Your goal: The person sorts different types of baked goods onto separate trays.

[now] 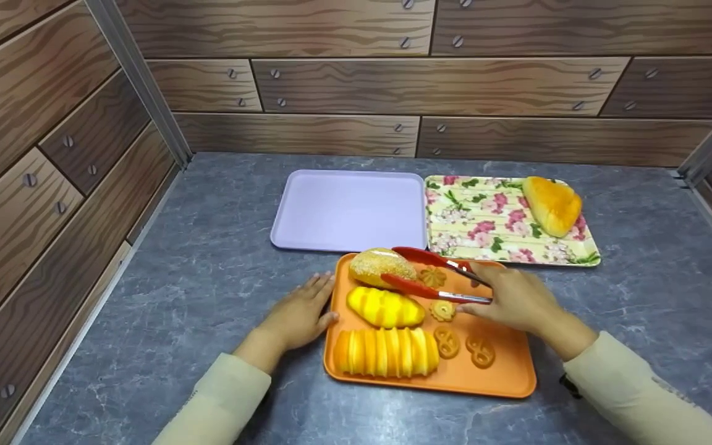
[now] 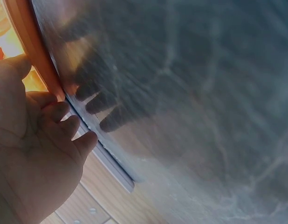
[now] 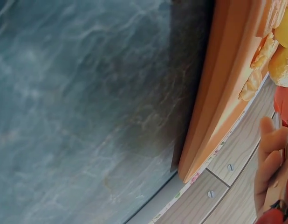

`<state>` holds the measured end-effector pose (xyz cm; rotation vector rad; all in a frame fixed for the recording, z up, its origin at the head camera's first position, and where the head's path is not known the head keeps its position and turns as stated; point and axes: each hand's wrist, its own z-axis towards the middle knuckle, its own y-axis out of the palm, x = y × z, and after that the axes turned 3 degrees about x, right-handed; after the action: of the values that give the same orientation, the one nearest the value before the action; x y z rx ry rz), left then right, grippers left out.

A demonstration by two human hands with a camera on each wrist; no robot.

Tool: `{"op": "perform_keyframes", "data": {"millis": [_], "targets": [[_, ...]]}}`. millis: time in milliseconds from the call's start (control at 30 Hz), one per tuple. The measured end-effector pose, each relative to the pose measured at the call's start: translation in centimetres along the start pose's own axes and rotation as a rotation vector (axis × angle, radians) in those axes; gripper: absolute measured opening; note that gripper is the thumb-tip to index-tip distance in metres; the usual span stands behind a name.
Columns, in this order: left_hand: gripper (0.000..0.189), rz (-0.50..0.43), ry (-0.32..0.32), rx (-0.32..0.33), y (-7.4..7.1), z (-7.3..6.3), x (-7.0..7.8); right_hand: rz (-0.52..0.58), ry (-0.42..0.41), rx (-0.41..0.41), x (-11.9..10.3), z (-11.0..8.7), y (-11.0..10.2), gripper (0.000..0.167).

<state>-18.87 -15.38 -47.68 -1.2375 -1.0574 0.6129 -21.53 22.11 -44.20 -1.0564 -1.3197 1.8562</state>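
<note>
My right hand [image 1: 517,298] grips a pair of tongs [image 1: 415,288] with red tips and metal arms. The tips are spread at the right end of a round, crumb-topped bun [image 1: 381,266] at the back left of the orange tray [image 1: 486,380]. Whether they touch it I cannot tell. My left hand [image 1: 297,312] lies with extended fingers against that tray's left rim; in the left wrist view, the left hand [image 2: 41,135] has its fingertips by the rim. In front of the bun are a yellow striped bread [image 1: 385,308] and a sliced loaf [image 1: 387,352].
Small cookies, among them a flower-shaped one [image 1: 432,276], a round one [image 1: 442,310] and pretzel-shaped ones [image 1: 480,351], lie right of the breads. Behind are a bare lilac tray [image 1: 350,210] and a floral tray [image 1: 455,216] bearing a golden bun [image 1: 552,206]. Wood-patterned panels [image 1: 331,86] enclose the table.
</note>
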Motion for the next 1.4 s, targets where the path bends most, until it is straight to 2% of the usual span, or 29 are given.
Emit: {"op": "perform_keyframes", "data": {"millis": [500,633,800,967,1233,1400], "targets": [[0.063,0.000,0.009,0.009,0.1,0.0,-0.1,0.011,0.056,0.120,1.0,-0.6,-0.9,0.089],[0.064,0.002,0.011,0.014,0.2,0.0,-0.1,0.010,0.085,0.132,1.4,-0.7,-1.3,0.088],[0.063,0.002,0.022,0.031,0.1,-0.1,-0.1,-0.011,0.119,0.152,2.1,-1.0,-1.8,0.080],[0.064,0.007,0.014,0.017,0.1,0.0,-0.1,-0.021,0.151,0.175,3.0,-1.2,-2.1,0.078],[0.063,0.013,0.014,0.015,0.2,0.1,-0.1,-0.040,0.245,0.187,4.4,-1.0,-2.6,0.091],[0.063,0.013,0.015,0.017,0.1,0.1,-0.1,-0.052,0.293,0.218,5.4,-0.6,-2.8,0.089]]}}
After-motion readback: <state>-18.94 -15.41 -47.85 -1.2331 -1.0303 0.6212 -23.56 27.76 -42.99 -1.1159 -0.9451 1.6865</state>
